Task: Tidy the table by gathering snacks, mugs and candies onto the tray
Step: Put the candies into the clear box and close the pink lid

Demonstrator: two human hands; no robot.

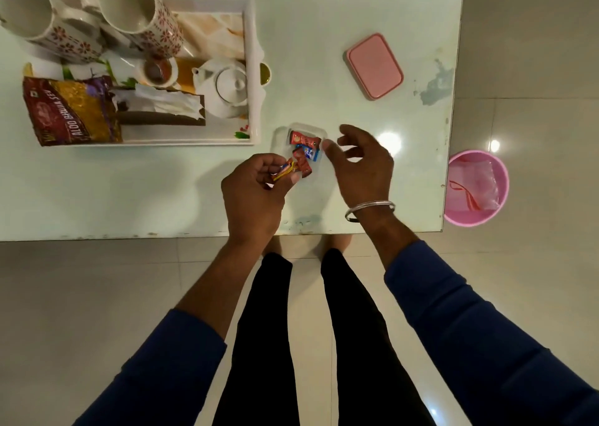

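A white tray (254,69) at the table's left holds two floral mugs (142,20), a snack bag (71,111), a tissue box and a white teapot (227,85). Just right of the tray's near corner stands a clear plastic box (278,134) with several wrapped candies (304,139) in it. My left hand (256,195) is at the box's near left edge, fingers closed on an orange-and-yellow wrapped candy (285,169). Beside the box's right edge hovers my right hand (363,166), fingers apart and holding nothing.
A pink lid (374,66) lies on the table to the right of the tray. A pink bin (476,189) with wrappers inside stands on the floor off the table's right edge. The table's near edge runs just below my wrists.
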